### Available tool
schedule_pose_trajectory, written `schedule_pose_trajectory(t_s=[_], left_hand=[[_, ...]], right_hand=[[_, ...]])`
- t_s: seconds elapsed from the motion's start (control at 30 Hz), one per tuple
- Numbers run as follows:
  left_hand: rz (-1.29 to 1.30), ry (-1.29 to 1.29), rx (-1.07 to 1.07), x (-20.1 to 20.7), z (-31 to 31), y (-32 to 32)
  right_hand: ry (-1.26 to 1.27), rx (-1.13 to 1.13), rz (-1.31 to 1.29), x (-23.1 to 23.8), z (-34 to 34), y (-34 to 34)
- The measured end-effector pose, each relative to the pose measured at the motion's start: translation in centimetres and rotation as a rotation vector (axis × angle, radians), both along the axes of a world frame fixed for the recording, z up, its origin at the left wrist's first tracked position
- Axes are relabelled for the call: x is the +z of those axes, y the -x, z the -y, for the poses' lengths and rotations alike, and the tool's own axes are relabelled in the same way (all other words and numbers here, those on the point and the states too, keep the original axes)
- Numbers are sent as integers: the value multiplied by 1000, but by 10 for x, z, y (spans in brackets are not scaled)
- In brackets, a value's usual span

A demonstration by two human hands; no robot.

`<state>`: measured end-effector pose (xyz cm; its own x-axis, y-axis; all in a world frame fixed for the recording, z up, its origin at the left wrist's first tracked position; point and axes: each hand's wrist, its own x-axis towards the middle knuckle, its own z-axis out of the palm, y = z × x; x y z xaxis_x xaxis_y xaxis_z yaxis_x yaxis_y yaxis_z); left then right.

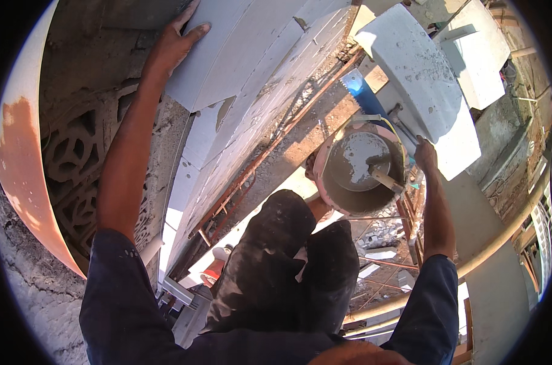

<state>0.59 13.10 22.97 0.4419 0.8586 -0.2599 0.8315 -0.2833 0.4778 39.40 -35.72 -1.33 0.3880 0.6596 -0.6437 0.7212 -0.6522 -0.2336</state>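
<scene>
My left hand (174, 47) lies against the end of a white block (212, 45) on top of the block wall, thumb spread from the fingers. Some of its fingertips are cut off by the picture's edge. My right hand (426, 157) is closed round the handle of a hammer (405, 126), its head pointing away from me. Just left of that hand is a pinkish bucket (328, 182) holding wet grey mortar (355, 159). A tool with a wooden handle (386, 180) leans in the mortar. Beyond the bucket lies a blue toothed blade (362, 92).
A large loose white block (422, 79) lies beyond my right hand, with another block (478, 58) behind it. Bamboo poles (501, 237) cross at the right. Rubble (382, 234) shows below the bucket. An orange-and-white curved surface (27, 152) and patterned vent blocks (75, 143) stand at left.
</scene>
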Motion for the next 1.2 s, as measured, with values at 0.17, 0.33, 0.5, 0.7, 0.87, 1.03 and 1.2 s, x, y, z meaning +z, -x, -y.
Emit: schedule_pose_trajectory(t_s=[0.17,0.33,0.5,0.7,0.87,1.03,1.2], left_hand=[[-61,-37,45,12,20,-1],[-18,-216,28,18,40,12],[113,-373,-140,9,69,75],[57,-106,418,20,135,121],[-127,100,426,17,152,140],[-87,-67,408,28,158,149],[-111,-232,219,26,138,127]], right_hand=[[67,275,44,-57,-4,-17],[-149,478,283,-113,31,-31],[-277,440,288,-97,39,-26],[-224,108,173,-38,27,-4],[-417,47,443,-26,30,-4],[-456,-66,441,30,24,4],[-526,-358,304,115,32,20]])
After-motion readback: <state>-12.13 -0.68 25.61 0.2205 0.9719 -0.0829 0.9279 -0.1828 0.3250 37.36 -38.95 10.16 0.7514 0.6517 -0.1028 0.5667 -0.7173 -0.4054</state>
